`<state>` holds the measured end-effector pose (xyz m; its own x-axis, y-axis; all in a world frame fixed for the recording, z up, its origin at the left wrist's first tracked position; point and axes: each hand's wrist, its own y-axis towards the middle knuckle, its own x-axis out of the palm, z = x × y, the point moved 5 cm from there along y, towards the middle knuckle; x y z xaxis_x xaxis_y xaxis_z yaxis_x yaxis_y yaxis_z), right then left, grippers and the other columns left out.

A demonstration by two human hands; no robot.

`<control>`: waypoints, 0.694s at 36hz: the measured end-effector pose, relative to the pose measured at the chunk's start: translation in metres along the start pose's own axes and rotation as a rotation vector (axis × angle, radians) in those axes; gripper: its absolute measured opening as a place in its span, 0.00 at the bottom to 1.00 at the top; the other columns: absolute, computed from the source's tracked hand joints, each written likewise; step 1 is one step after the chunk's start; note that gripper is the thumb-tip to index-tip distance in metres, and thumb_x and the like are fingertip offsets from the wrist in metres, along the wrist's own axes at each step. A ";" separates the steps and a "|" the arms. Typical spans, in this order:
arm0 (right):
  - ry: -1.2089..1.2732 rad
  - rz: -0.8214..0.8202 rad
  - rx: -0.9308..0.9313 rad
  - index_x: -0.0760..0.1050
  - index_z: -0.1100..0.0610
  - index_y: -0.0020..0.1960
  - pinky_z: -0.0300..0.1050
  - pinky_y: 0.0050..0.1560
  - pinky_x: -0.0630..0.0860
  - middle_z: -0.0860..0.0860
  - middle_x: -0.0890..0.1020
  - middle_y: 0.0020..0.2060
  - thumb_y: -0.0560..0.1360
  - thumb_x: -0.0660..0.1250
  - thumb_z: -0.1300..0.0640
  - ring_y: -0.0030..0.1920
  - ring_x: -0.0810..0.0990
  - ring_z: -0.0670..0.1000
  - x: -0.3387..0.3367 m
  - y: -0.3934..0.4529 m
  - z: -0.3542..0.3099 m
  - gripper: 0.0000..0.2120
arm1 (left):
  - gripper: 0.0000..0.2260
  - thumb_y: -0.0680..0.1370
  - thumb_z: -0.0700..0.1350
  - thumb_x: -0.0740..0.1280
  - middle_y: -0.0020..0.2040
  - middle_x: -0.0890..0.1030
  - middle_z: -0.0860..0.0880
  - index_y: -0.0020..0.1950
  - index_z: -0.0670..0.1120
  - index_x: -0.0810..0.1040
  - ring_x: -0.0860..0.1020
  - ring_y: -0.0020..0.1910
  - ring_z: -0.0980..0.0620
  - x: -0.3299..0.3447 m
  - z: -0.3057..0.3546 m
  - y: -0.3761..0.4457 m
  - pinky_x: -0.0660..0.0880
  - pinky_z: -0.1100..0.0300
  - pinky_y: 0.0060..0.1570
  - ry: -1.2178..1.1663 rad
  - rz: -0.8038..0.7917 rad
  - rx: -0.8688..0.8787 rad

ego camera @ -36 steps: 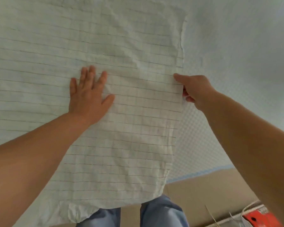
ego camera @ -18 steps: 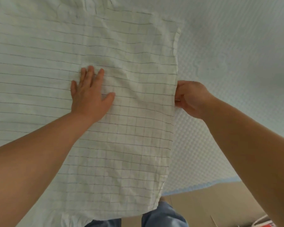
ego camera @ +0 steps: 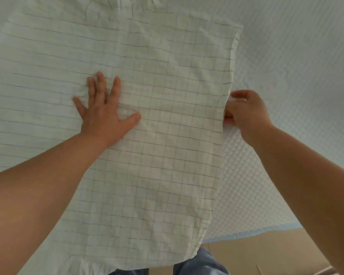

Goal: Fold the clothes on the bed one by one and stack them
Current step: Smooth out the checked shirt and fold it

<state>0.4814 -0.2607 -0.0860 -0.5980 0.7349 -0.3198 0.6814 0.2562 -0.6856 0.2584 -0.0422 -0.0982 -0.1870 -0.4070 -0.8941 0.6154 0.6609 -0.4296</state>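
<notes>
Nearest, at the bottom edge: blue jeans (ego camera: 197, 263) on the person's legs, standing on a tan floor (ego camera: 256, 253), with the tip of some pale object at the bottom right corner, too cut off to identify.

Just above that, the near edge of the bed (ego camera: 286, 135) — pale blue trim along a white, dimpled cover running up the right side of the view.

Spread over the bed, filling the left and middle: a white checked shirt (ego camera: 167, 165) with thin dark grid lines, lying flat and lightly creased, its near hem hanging just past the bed edge over the jeans. Right edge of the cloth straight, running from the near hem up toward the far corner.

On the shirt, left of centre: left hand (ego camera: 103, 114), palm down, fingers straight and spread, thumb out to the right, pressing the cloth flat; small wrinkles gathered around thumb and fingers.

At the shirt's right edge, about level with the left hand: right hand (ego camera: 246, 112), fingers curled, pinching the edge of the cloth — a little white fabric showing between thumb and fingers.

Farthest, at the top centre: bunched, rumpled folds of the same shirt, cut off by the frame.
</notes>
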 end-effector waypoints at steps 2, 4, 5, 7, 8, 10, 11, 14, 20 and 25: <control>0.010 -0.014 0.020 0.72 0.54 0.53 0.49 0.47 0.81 0.54 0.82 0.46 0.70 0.71 0.57 0.42 0.84 0.52 0.000 0.007 -0.007 0.14 | 0.43 0.71 0.69 0.58 0.77 0.35 0.49 0.76 0.54 0.38 0.34 0.74 0.50 -0.003 0.004 0.002 0.36 0.34 0.66 0.002 0.024 0.012; 0.037 0.008 0.021 0.74 0.58 0.54 0.49 0.48 0.81 0.54 0.82 0.46 0.70 0.69 0.60 0.44 0.83 0.53 0.002 0.014 -0.022 0.13 | 0.42 0.71 0.69 0.55 0.77 0.38 0.48 0.77 0.53 0.40 0.36 0.75 0.50 -0.009 0.007 0.007 0.38 0.32 0.65 0.031 0.073 0.010; 0.087 0.019 0.028 0.76 0.59 0.52 0.46 0.45 0.81 0.53 0.82 0.44 0.70 0.68 0.63 0.42 0.82 0.52 0.004 0.018 -0.031 0.10 | 0.41 0.71 0.69 0.53 0.78 0.40 0.48 0.77 0.52 0.41 0.38 0.75 0.50 -0.013 0.008 0.011 0.38 0.31 0.65 0.038 0.099 0.006; 0.185 0.037 0.083 0.78 0.61 0.50 0.41 0.37 0.76 0.53 0.80 0.37 0.71 0.63 0.70 0.35 0.77 0.50 0.009 0.025 -0.047 0.11 | 0.38 0.73 0.68 0.50 0.78 0.42 0.47 0.77 0.51 0.43 0.40 0.76 0.49 -0.021 0.011 0.020 0.38 0.33 0.66 0.022 0.138 0.021; 0.175 0.013 0.086 0.79 0.63 0.51 0.41 0.37 0.74 0.54 0.79 0.37 0.71 0.61 0.72 0.35 0.75 0.50 0.012 0.028 -0.053 0.12 | 0.37 0.74 0.67 0.49 0.78 0.43 0.46 0.77 0.51 0.43 0.40 0.76 0.49 -0.025 0.013 0.027 0.38 0.35 0.68 0.011 0.145 0.042; 0.117 0.015 0.093 0.80 0.62 0.47 0.44 0.44 0.75 0.54 0.79 0.40 0.72 0.61 0.72 0.39 0.74 0.51 0.013 0.036 -0.060 0.11 | 0.35 0.75 0.66 0.48 0.78 0.43 0.46 0.77 0.51 0.44 0.40 0.76 0.48 -0.032 0.018 0.042 0.40 0.39 0.71 -0.001 0.139 0.101; 0.099 0.023 0.106 0.79 0.60 0.41 0.46 0.46 0.76 0.55 0.79 0.40 0.72 0.62 0.72 0.40 0.74 0.52 0.012 0.038 -0.064 0.11 | 0.35 0.75 0.66 0.49 0.78 0.42 0.46 0.77 0.52 0.44 0.40 0.76 0.48 -0.035 0.021 0.051 0.41 0.39 0.71 -0.004 0.129 0.123; 0.132 0.049 0.139 0.75 0.59 0.33 0.49 0.52 0.77 0.54 0.77 0.35 0.70 0.62 0.73 0.40 0.74 0.54 0.002 0.044 -0.074 0.12 | 0.38 0.73 0.68 0.55 0.77 0.39 0.49 0.77 0.56 0.43 0.37 0.75 0.50 -0.042 0.020 0.080 0.41 0.36 0.69 0.010 0.053 0.070; 0.305 -0.051 0.140 0.78 0.62 0.41 0.43 0.41 0.81 0.55 0.83 0.38 0.69 0.66 0.72 0.37 0.82 0.52 0.009 0.055 -0.097 0.08 | 0.49 0.64 0.73 0.63 0.77 0.37 0.51 0.75 0.59 0.39 0.37 0.75 0.49 -0.053 0.013 0.115 0.45 0.31 0.67 0.054 -0.038 0.003; 0.357 -0.002 0.246 0.77 0.60 0.47 0.43 0.39 0.81 0.51 0.79 0.37 0.72 0.63 0.70 0.33 0.78 0.49 0.011 0.072 -0.097 0.08 | 0.45 0.67 0.73 0.59 0.78 0.41 0.51 0.76 0.58 0.42 0.40 0.76 0.49 -0.057 0.013 0.120 0.46 0.30 0.66 -0.021 0.030 -0.028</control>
<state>0.5647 -0.1730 -0.0750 -0.3863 0.9168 -0.1012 0.5334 0.1326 -0.8354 0.3529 0.0527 -0.0972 -0.1522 -0.3999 -0.9038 0.5989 0.6902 -0.4062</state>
